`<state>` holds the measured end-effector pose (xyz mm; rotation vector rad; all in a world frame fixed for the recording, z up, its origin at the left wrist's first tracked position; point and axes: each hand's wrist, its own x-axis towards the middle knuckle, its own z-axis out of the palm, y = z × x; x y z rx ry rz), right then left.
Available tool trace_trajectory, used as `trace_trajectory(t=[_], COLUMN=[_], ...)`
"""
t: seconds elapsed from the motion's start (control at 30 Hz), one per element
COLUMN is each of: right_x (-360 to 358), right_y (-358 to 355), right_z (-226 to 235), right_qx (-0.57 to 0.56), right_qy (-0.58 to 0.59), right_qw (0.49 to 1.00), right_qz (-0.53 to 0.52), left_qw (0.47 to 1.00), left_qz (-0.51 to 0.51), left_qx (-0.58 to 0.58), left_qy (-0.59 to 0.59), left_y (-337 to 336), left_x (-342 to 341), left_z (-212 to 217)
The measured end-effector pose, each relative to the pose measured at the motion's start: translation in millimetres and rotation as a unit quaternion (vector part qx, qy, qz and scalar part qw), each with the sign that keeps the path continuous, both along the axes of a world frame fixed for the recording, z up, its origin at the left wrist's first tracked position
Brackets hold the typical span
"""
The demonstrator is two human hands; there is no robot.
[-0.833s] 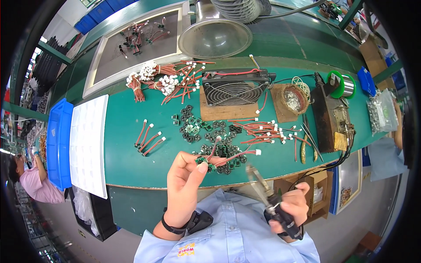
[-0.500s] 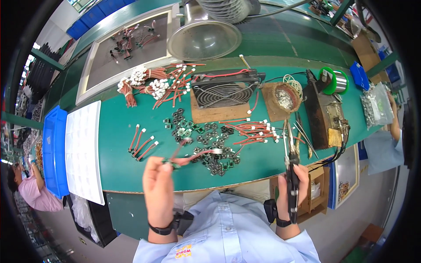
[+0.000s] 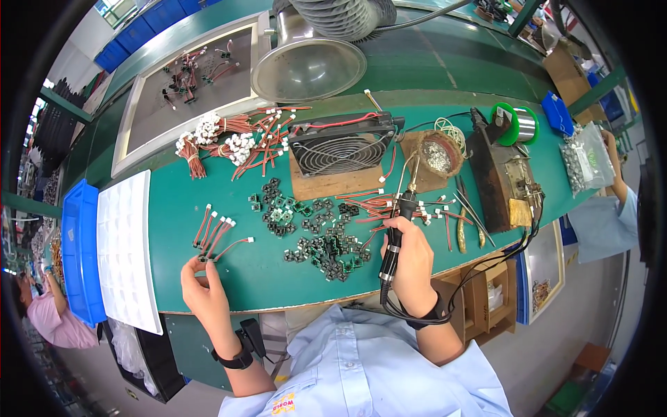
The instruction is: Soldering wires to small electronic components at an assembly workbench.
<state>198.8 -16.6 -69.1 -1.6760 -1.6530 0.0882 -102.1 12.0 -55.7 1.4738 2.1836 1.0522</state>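
We see the right hand (image 3: 411,258) wrapped around a soldering iron (image 3: 396,229) near the front edge of the green worktop (image 3: 431,97), tip up beside the small green circuit boards (image 3: 323,243), while the left hand (image 3: 203,281) pinches the red wire leads (image 3: 219,233) toward the front left.

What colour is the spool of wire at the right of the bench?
Green flanges on the spool, clearest in the head view.
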Motion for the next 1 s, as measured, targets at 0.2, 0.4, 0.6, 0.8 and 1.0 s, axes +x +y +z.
trace_trajectory(t=[0.2,0.4,0.6,0.8,1.0], right_x=[7,3,-6,-6,-9], right_y=[7,-1,-31,-49,-49], right_z=[-4,-2,24,32,32], right_qx=[0.034,0.119,0.125,0.045,0.033], right_qy=[-0.007,0.11,0.131,0.184,0.183], right_qw=[0.999,0.986,0.967,0.965,0.968], right_qz=[0.022,0.028,0.179,0.184,0.17], left_qw=[0.984,0.958,0.864,0.85,0.86], left_qz=[-0.058,-0.266,-0.483,-0.508,-0.504], left_qx=[0.117,0.105,0.085,0.029,0.071], left_qy=[0.121,0.008,-0.113,-0.137,-0.042], left_y=[-3,-18,-18,-31,-32], left_x=[43,95,130,131,124], left_z=[23,41,42,40,42])
